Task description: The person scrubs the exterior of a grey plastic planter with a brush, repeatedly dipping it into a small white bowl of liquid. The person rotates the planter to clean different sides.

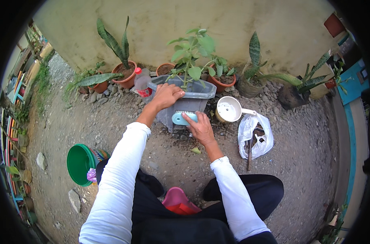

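Observation:
A grey angular planter (200, 94) with a leafy green plant (192, 56) in it stands in front of me. My left hand (167, 95) grips its near rim, the fingers reaching over the edge. My right hand (202, 128) holds a light-blue scrub brush (181, 119), its bristles facing the planter's grey lower side. Whether the bristles touch that side I cannot tell. Close to my left hand stands a plastic bottle (142, 80) with a red cap and label. To the right of the planter is a white plastic dipper (228, 110) with whitish liquid in it.
A white plastic bag (265, 141) lies to the right, with a wooden-handled tool (249, 155) sticking out. Left of me is a green-lined bucket (76, 163). Several potted snake plants (111, 42) line the wall (233, 18). Something pink (174, 196) shows between my legs.

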Action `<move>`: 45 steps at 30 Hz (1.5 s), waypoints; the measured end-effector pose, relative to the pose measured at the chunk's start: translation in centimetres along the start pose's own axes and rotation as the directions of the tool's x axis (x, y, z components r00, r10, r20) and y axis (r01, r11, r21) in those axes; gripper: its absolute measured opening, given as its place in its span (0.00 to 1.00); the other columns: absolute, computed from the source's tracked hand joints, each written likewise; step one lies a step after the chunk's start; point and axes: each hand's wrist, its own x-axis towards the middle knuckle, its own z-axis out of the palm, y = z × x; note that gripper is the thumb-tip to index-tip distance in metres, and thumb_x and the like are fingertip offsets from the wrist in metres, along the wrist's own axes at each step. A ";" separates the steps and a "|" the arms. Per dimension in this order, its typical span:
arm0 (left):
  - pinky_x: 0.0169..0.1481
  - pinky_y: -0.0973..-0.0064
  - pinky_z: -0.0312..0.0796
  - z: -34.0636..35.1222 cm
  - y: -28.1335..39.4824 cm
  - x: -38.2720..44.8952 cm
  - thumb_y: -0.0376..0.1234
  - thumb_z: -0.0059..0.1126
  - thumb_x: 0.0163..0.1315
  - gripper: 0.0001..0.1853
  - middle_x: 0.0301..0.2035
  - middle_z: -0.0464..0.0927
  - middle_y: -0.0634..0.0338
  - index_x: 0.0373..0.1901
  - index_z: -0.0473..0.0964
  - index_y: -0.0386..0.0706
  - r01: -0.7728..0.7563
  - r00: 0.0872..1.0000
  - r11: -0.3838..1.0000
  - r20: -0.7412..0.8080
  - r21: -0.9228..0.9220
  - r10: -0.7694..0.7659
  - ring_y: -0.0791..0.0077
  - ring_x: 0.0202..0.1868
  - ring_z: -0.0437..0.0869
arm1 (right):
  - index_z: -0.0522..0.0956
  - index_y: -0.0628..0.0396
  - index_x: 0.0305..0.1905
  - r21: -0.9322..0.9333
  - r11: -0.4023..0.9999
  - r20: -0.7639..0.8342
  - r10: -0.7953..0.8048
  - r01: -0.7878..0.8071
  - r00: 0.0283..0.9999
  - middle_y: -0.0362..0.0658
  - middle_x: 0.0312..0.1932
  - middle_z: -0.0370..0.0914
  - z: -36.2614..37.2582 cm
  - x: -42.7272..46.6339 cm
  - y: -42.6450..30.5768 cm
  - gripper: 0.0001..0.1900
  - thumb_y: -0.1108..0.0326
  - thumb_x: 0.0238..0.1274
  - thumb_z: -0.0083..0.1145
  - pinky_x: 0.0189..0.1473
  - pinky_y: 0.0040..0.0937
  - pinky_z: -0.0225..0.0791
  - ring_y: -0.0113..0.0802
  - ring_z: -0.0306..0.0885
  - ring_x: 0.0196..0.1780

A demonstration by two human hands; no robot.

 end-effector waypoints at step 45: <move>0.60 0.57 0.59 0.0 -0.2 -0.1 0.53 0.48 0.67 0.22 0.43 0.81 0.58 0.41 0.84 0.49 -0.027 0.998 0.999 -0.053 0.034 0.029 0.56 0.51 0.75 | 0.50 0.43 0.78 0.417 0.681 -0.204 0.715 -0.602 0.668 0.60 0.56 0.59 5.2 -0.5 -6.2 0.40 0.59 0.66 0.59 0.59 0.45 0.60 0.53 0.64 0.51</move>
